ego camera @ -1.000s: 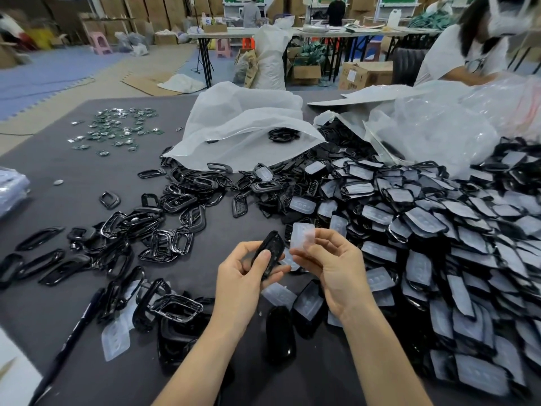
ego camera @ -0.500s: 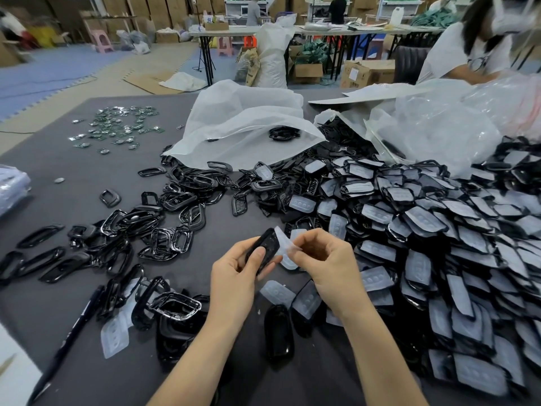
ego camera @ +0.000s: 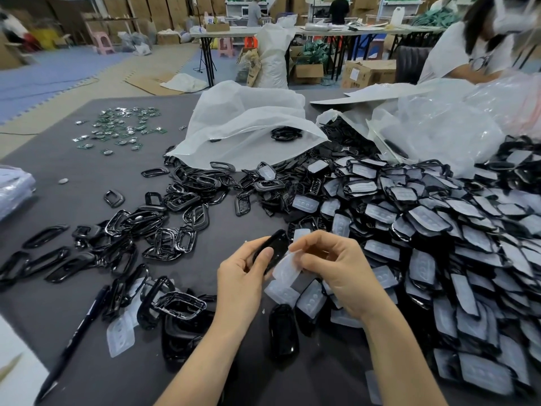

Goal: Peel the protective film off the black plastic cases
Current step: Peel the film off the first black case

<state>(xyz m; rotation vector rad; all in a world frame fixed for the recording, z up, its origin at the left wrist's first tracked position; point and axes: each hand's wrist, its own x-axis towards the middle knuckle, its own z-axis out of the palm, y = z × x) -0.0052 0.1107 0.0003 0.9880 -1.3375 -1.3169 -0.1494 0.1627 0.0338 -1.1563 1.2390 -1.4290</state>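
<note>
My left hand point(ego camera: 243, 276) grips a glossy black plastic case point(ego camera: 275, 246) above the grey table, thumb across its face. Right beside it, my right hand point(ego camera: 333, 268) pinches a translucent white film point(ego camera: 287, 266) that hangs below the case; whether it still touches the case I cannot tell. A large heap of film-covered black cases point(ego camera: 424, 230) fills the right side of the table. A bare black case point(ego camera: 282, 332) lies below my hands. Loose films point(ego camera: 120, 335) lie near the lower left.
Black frame rings point(ego camera: 164, 224) are scattered at the left, with a black pen point(ego camera: 73, 341) near the front edge. A white bag point(ego camera: 243, 124) and clear plastic bags point(ego camera: 439, 127) lie behind. Small green parts point(ego camera: 120, 127) sit far left. Another person point(ego camera: 468, 48) works at the far right.
The film stood upright above my right fingers a second ago; now it has been pulled down and hangs below the case. Both hands stayed close together.
</note>
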